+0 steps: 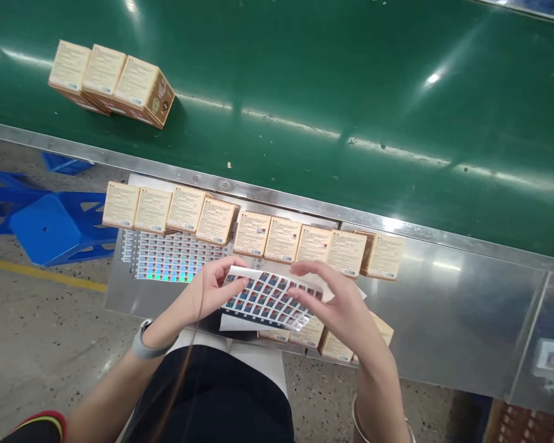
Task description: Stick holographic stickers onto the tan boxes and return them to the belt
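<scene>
My left hand [207,289] grips the left end of a sheet of stickers [263,298], thumb on its printed face. The sheet carries rows of small dark, shiny labels and bends toward its right end. Over that end is my right hand [337,301], its thumb and index finger apart, close to or touching the sheet; no sticker can be made out between them. Just beyond both hands runs a row of small cream-and-brown boxes [283,239]; a few of them bear a small coloured sticker. More boxes [337,346] stand on the near side, partly hidden by the sheet and my right arm.
Another sticker sheet [166,255] lies on the metal table [438,307], left of my hands. Beyond the metal rim, three boxes [136,83] sit on the green conveyor belt [305,80]. A blue stool [46,227] stands on the floor at left.
</scene>
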Demonstrator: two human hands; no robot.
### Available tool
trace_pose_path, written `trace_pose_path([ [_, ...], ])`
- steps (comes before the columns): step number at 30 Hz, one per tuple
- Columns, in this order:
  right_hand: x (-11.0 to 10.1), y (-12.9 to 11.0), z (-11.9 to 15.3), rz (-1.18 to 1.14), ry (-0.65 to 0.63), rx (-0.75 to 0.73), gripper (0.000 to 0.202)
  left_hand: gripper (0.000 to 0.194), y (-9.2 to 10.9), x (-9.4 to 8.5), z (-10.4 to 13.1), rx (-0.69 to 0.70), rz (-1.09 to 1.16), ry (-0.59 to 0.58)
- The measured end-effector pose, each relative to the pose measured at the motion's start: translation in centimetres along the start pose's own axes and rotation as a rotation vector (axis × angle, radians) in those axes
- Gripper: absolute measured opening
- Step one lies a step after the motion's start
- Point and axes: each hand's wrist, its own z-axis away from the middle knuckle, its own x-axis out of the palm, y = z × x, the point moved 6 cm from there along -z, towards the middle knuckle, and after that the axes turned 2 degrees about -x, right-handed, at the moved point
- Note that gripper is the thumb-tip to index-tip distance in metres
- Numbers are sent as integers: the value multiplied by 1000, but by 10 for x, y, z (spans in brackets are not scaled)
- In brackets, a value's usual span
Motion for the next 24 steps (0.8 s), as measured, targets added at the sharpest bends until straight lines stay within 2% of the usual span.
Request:
trace_pose_path([
  [2, 2, -13, 5, 63, -115, -36, 19, 16, 6, 8, -2, 53, -10, -13],
  [4, -1, -16, 7, 86, -137, -39, 16, 15, 12, 17, -4, 109, -34, -37],
  [7, -6, -8, 12, 34, -165, -6, 21, 19, 17, 28, -7, 141, -56, -74],
  [12, -14, 4, 29, 39, -223, 7, 28, 21, 15, 42, -11, 103, -32, -104],
  [14, -17, 2, 33, 127, -174, -28, 27, 21, 15, 48, -11, 98, -40, -117],
  [20, -25, -30, 38, 434, 174, -336, 12, 26, 17, 65, -11, 128, -131, -137],
  [24, -22, -36, 42, 547, 243, -409, 10, 30, 17, 76, -12, 141, -150, -158],
])
